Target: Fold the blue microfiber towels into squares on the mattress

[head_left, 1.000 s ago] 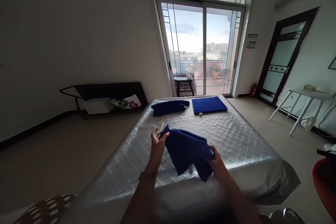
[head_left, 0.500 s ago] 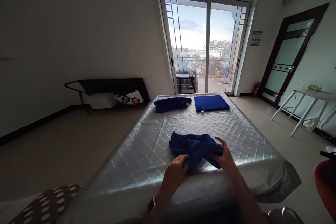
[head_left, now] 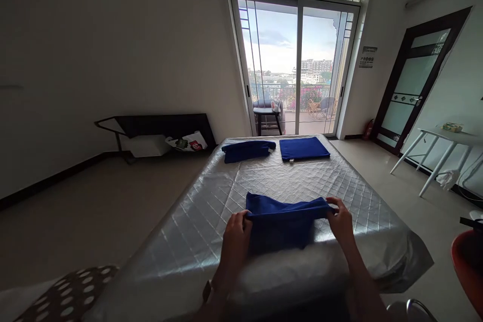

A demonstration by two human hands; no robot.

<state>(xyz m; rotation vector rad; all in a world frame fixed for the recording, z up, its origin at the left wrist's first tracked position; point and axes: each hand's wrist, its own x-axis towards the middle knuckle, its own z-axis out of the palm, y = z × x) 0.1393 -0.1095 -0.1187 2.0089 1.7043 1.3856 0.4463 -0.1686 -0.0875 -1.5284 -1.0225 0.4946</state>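
Observation:
A blue cloth (head_left: 283, 221) is stretched between my two hands over the near part of the table. My left hand (head_left: 236, 234) pinches its left corner, and my right hand (head_left: 339, 219) grips the right corner. The edge between them is pulled fairly straight, with the lower part hanging toward me and a loose flap behind. Farther back on the silver quilted table cover (head_left: 226, 201) lie a rolled or bunched blue cloth (head_left: 247, 151) on the left and a flat, neatly folded blue cloth (head_left: 304, 149) with a small white tag on the right.
Beyond the table is a sliding glass door (head_left: 298, 65). A dark low rack (head_left: 166, 123) with a white box stands at the left wall. To the right are a white side table (head_left: 449, 136) and a red chair (head_left: 468, 271). Polka-dot fabric (head_left: 71, 294) shows at lower left.
The crumpled cloth has been spread out and its near edge drawn taut. My left hand moved left and up; my right hand moved right, and both now grip corners.

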